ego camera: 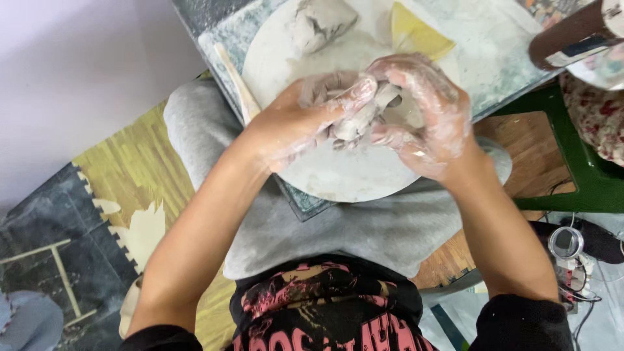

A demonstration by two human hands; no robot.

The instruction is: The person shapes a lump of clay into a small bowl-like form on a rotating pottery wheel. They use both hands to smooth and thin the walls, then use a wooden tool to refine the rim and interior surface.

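**Both hands closed on a piece of grey clay above a round board**

You look straight down at your own lap. Grey trousers point(364, 227) fill the middle of the view, with a black top printed in pink point(325, 312) at the bottom edge. Under you lies a foam mat point(140, 169) of yellow and dark tiles, and a wooden board point(526, 153) shows at the right, beside a green frame point(585, 175).

Across your knees rests a slab point(224, 36) dusted with clay, and on it a pale round board point(338, 179) smeared white. At the far side of the round board sits a lump point(322, 19) of grey clay, with a yellow sponge point(416, 29) just beside it. A wooden tool point(237, 81) lies along the round board's left rim, running away from you.

Your left hand point(305, 120) and right hand point(429, 120) meet over the middle of the round board, both coated in wet clay. Between them they grasp a small clay piece point(364, 117), fingers curled round it from both sides. It is raised off the round board. What shows of it is a short roll whose long axis slants from lower left to upper right; its ends are hidden by your fingers, so you cannot tell its full shape.
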